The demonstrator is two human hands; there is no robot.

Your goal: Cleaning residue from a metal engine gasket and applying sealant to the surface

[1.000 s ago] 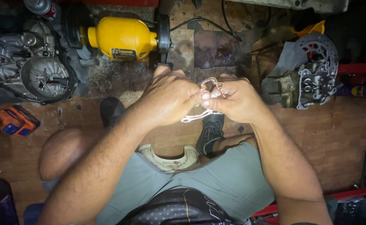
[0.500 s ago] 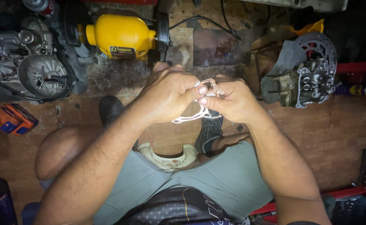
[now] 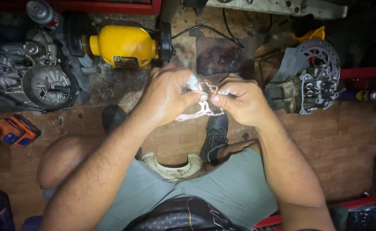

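My left hand [image 3: 166, 96] and my right hand [image 3: 241, 102] meet in front of me, fingertips pinched together on a small shiny metal part [image 3: 201, 109] with thin curved pieces. The part hangs between both thumbs, partly hidden by my fingers. I sit over a wooden floor, knees apart, in grey shorts [image 3: 222, 188] and a dark shoe [image 3: 216, 134].
A yellow bench grinder [image 3: 123, 46] lies ahead on the floor. An engine casing [image 3: 38, 83] sits at the left, a cylinder head with a brake disc [image 3: 316, 81] at the right. An orange tool [image 3: 16, 130] lies at the far left, a spray can [image 3: 40, 12] top left.
Both hands have shifted slightly and turned the metal part between the fingers. The head view moved a little; the surroundings stayed put.
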